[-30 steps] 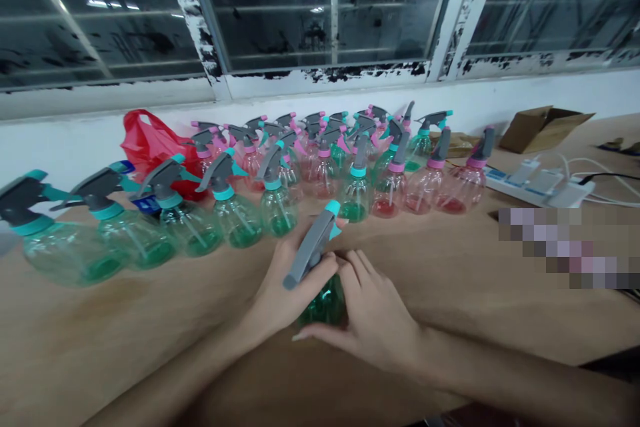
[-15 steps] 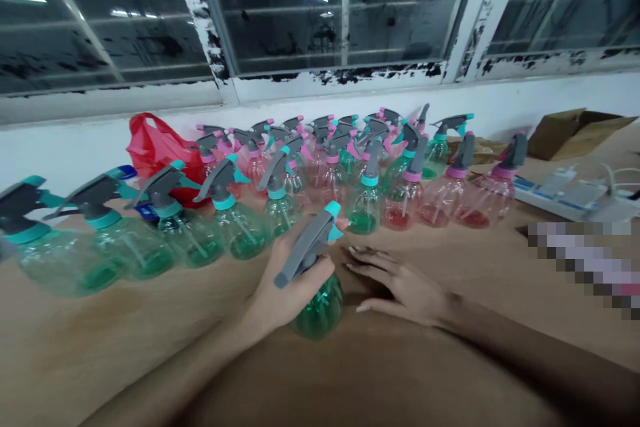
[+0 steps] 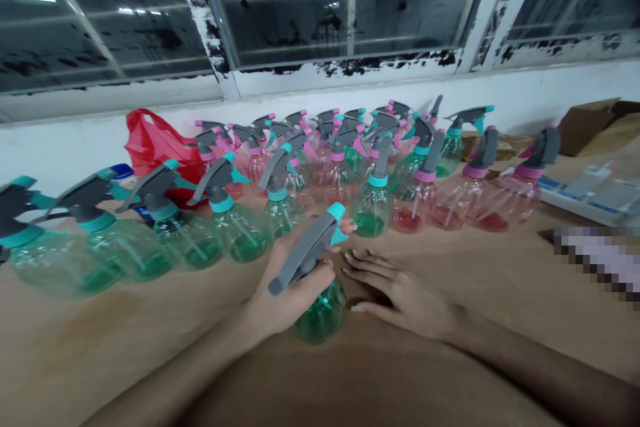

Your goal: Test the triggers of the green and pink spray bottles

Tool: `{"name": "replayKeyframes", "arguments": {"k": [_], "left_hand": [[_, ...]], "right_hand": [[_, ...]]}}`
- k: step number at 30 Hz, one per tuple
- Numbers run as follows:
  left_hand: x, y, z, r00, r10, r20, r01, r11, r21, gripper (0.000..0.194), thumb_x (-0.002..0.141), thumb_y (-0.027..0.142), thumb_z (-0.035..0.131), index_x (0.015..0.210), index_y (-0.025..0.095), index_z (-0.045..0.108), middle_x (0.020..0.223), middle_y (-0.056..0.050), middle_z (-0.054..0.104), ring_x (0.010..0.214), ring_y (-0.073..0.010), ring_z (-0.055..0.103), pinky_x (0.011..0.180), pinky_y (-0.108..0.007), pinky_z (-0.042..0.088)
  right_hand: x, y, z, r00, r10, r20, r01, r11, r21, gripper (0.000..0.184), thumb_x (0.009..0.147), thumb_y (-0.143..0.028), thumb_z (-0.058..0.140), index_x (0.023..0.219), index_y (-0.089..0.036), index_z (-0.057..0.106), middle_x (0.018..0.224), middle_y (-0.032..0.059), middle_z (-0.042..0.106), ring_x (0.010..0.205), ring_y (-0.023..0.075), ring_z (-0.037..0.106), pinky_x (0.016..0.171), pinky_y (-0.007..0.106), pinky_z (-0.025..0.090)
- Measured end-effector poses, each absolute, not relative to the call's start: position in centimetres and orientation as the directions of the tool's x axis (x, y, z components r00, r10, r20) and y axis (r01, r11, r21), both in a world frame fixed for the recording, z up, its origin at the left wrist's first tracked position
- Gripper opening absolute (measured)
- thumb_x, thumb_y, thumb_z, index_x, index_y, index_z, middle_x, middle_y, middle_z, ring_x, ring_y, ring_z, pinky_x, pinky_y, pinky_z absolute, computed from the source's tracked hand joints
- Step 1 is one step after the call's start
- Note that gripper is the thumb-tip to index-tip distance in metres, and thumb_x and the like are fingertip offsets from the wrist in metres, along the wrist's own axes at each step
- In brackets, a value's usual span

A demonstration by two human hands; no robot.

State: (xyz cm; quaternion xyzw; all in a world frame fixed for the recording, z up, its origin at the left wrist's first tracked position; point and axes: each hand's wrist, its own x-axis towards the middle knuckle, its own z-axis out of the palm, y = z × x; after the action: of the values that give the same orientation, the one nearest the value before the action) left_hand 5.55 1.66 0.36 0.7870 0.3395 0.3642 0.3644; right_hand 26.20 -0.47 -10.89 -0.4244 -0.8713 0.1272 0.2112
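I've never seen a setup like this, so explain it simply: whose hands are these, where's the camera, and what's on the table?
There's no machine here: these are a person's own bare hands, seen from a head-worn camera looking forward and down. The left hand grips a green spray bottle around its upper part, below the gray trigger head. The right hand is spread low over the wooden table beside it, grasping nothing. Beyond stand more green bottles and pink bottles. A red plastic bag sits behind, toward the left. One patch at right is pixelated, so I can't identify it.

Red plastic bag [image 3: 160,147] near white wall [image 3: 530,90], brown cardboard box [image 3: 593,127], power strip [image 3: 590,197], windows [image 3: 280,7]
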Motion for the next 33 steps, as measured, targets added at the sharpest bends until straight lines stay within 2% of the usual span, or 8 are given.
{"name": "replayKeyframes", "arguments": {"k": [6,16,24,30,33], "left_hand": [[5.53,1.63,0.3,0.502,0.81,0.304,0.244,-0.47,0.849,0.048,0.069,0.008,0.051,0.112,0.027,0.061,0.109,-0.002,0.067,0.093,-0.0194,0.064,0.08,-0.031,0.053],[5.46,1.72,0.32,0.504,0.813,0.292,0.267,-0.468,0.842,0.047,0.069,0.009,0.051,0.11,0.027,0.062,0.108,0.0,0.068,0.088,-0.018,0.067,0.075,-0.027,0.055],[5.44,1.89,0.18,0.518,0.808,0.282,0.256,-0.46,0.85,0.046,0.07,0.009,0.052,0.112,0.026,0.061,0.108,-0.002,0.067,0.091,-0.0187,0.066,0.078,-0.028,0.054],[5.42,1.86,0.18,0.522,0.806,0.279,0.254,-0.459,0.851,0.045,0.069,0.009,0.051,0.111,0.024,0.061,0.112,-0.002,0.066,0.086,-0.0167,0.066,0.077,-0.027,0.053],[5.36,1.82,0.14,0.521,0.806,0.281,0.261,-0.464,0.847,0.046,0.07,0.008,0.051,0.112,0.025,0.06,0.106,-0.002,0.068,0.087,-0.0174,0.066,0.078,-0.028,0.053]], "right_hand": [[26.19,-0.57,-10.91,-0.551,0.799,0.243,0.699,0.6,-0.389,0.06,0.089,-0.051,0.044,0.14,-0.023,0.032,0.144,0.0032,0.037,0.135,0.0203,0.029,0.112,0.044,0.026],[26.69,-0.59,-11.19,-0.543,0.796,0.267,0.676,0.603,-0.423,0.057,0.089,-0.047,0.047,0.14,-0.025,0.033,0.143,0.0027,0.04,0.134,0.0207,0.031,0.111,0.045,0.028],[26.89,-0.44,-11.38,-0.548,0.793,0.265,0.67,0.606,-0.428,0.057,0.089,-0.046,0.047,0.14,-0.026,0.032,0.143,0.0024,0.039,0.134,0.0209,0.031,0.11,0.046,0.027],[26.94,-0.45,-11.25,-0.555,0.787,0.269,0.657,0.613,-0.439,0.056,0.089,-0.045,0.048,0.139,-0.026,0.033,0.143,0.0027,0.039,0.134,0.0205,0.031,0.111,0.045,0.027],[26.93,-0.46,-11.11,-0.553,0.791,0.263,0.659,0.608,-0.442,0.056,0.089,-0.046,0.048,0.139,-0.026,0.033,0.143,0.0028,0.04,0.134,0.0202,0.032,0.111,0.045,0.026]]}}
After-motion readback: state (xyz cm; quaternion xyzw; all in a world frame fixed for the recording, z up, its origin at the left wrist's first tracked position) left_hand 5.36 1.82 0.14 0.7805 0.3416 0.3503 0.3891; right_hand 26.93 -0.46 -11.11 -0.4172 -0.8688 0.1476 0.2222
